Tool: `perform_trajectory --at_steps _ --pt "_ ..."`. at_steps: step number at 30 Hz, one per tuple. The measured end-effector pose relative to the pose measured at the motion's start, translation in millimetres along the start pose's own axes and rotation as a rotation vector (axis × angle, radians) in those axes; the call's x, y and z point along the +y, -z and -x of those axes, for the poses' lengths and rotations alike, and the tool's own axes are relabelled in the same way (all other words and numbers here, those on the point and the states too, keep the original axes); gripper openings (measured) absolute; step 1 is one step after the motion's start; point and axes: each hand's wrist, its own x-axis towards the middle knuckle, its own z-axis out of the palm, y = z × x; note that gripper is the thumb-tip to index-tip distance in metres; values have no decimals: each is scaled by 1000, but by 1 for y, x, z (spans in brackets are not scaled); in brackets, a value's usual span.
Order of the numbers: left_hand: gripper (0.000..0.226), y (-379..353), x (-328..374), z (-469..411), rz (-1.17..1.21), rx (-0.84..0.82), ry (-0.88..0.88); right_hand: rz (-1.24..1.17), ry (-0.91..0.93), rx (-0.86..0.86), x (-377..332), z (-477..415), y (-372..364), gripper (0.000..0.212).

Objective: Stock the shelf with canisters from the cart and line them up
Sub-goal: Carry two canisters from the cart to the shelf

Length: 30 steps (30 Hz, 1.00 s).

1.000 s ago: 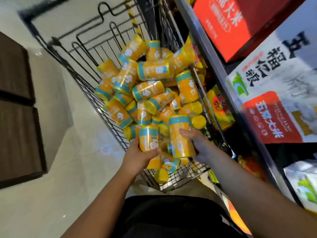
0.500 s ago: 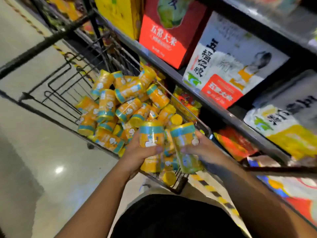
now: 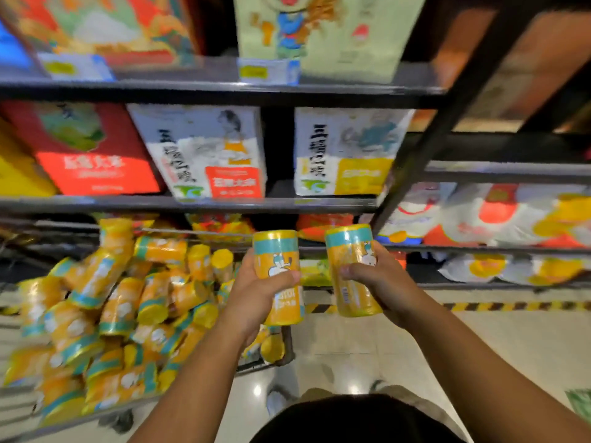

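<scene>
Two yellow canisters with teal bands are held upright before a shelf unit, one in each hand. The left grip point(image 3: 256, 292) is wrapped round the left canister point(image 3: 276, 251) at mid-height, thumb across its front. The right grip point(image 3: 380, 282) is closed round the right canister point(image 3: 350, 247) likewise. Both are carried clear of the cart point(image 3: 284, 346), seen low at the left, where a heap point(image 3: 121, 308) of more canisters lies at all angles. They are probably kept teal end up so that each can be stood straight onto a shelf point(image 3: 160, 204) and lined up without turning; which shelf is meant cannot be told. A white cartoon figure is printed on each label; the lettering under the left thumb is too blurred to read. Bold black Chinese characters and red or yellow panels are carried by the boxes point(image 3: 204, 148) on the shelf, all smeared by motion.
</scene>
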Motion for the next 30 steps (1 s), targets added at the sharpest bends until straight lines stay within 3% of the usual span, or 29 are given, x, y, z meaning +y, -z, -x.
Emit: perform_trajectory --at_steps 10,15,25,30 --pt "67 -211 -16 -14 -177 -225 -31 -177 90 295 9 56 193 78" --pt "67 -336 -25 -7 -301 -349 -93 -136 166 403 -1 95 314 81" --pt "81 -579 24 0 -300 -618 -359 -50 412 588 -91 177 517 64" --pt "80 -675 60 3 -237 -800 -489 -1 579 712 -142 197 583 78"
